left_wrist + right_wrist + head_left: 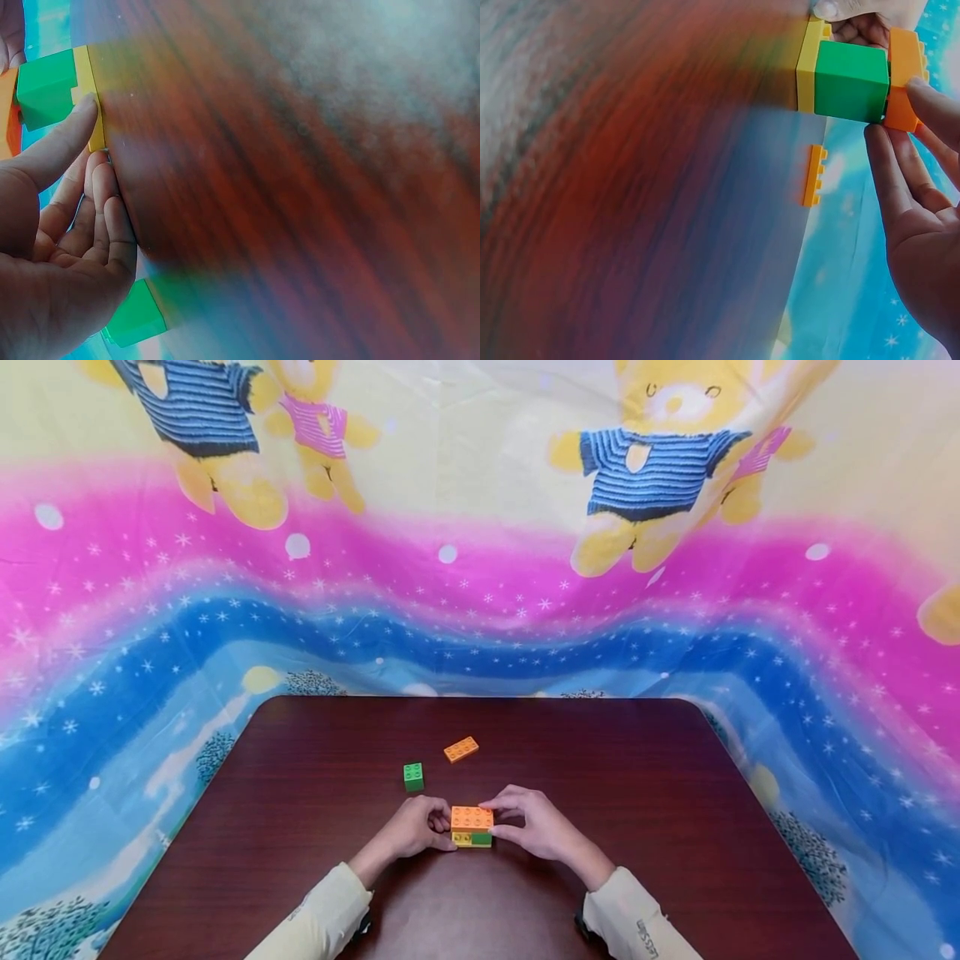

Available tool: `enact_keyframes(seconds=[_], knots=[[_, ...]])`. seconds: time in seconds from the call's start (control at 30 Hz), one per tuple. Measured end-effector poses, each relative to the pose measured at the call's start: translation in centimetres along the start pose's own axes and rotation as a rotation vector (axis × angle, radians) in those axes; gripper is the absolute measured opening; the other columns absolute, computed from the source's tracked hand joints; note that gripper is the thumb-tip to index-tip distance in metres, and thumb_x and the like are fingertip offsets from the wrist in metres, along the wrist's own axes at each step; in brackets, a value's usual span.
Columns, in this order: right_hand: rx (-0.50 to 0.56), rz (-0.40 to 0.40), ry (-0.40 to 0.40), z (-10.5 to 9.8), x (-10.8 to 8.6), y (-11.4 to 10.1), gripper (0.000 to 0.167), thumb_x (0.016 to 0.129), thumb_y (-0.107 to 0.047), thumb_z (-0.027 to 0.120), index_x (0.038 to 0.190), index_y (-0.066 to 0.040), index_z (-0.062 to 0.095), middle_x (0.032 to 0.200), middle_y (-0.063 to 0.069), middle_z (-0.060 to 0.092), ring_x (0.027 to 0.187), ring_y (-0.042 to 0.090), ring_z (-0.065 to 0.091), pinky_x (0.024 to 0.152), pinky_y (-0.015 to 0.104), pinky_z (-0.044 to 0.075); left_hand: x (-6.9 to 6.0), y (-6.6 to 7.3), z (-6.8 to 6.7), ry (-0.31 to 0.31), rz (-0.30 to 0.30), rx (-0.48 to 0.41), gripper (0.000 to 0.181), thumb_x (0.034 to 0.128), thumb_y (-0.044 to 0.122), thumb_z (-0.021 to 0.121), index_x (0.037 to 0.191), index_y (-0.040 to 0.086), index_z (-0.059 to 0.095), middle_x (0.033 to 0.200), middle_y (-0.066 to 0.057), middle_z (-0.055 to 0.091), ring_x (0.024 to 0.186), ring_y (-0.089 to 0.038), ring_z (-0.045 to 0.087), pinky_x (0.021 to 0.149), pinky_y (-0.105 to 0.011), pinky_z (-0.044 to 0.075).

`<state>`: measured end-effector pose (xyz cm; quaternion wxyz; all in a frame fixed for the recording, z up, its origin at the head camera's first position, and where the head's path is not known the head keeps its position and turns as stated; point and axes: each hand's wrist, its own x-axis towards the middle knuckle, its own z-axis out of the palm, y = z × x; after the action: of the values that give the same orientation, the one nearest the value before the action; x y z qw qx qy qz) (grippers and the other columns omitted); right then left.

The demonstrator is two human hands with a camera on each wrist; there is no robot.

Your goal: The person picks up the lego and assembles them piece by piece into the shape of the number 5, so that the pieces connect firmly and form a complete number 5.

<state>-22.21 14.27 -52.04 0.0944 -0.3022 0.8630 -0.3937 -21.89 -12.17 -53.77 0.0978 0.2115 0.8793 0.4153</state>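
Note:
A small stack of toy building bricks stands between the two hands on the table. Its bottom is a thin yellow brick [807,67], with a green brick [851,81] on the right part of it. On top lies an orange brick [472,817], a narrow dark gap showing between it and the green one. My left hand [416,827] pinches the left end of the yellow brick, thumb at the near side. With thumb and fingers, my right hand [536,824] holds the right end of the orange brick.
Beyond the stack, a loose green brick [413,777] and a flat orange brick [461,749] lie on the dark brown table [600,760]. A patterned cloth [487,585] hangs behind the table and along its sides.

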Motion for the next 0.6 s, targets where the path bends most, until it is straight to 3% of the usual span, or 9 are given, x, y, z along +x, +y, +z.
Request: enact_keyframes(seconds=[0.3,0.6], knots=[[-0.128,0.001,-0.005,0.01,-0.05,-0.06,0.04,0.096,-0.028,0.076,0.135,-0.024,0.07,0.114,-0.007,0.066,0.104,0.013,0.065,0.089,0.036,0.059,0.11,-0.16,0.08,-0.002,-0.013,0.005,0.029,0.0728,0.007,0.094,0.086,0.007,0.068,0.082,-0.006,0.068,0.076,-0.014,0.06,0.066,-0.023,0.049],[-0.134,0.004,-0.007,0.15,-0.04,0.08,0.042,0.096,-0.029,0.076,0.137,-0.021,0.069,0.117,-0.007,0.067,0.104,0.012,0.063,0.087,0.029,0.058,-0.12,-0.27,0.0,-0.001,-0.029,-0.013,0.029,0.0721,0.007,0.094,0.087,0.009,0.069,0.083,-0.005,0.068,0.074,-0.011,0.059,0.067,-0.022,0.05]])
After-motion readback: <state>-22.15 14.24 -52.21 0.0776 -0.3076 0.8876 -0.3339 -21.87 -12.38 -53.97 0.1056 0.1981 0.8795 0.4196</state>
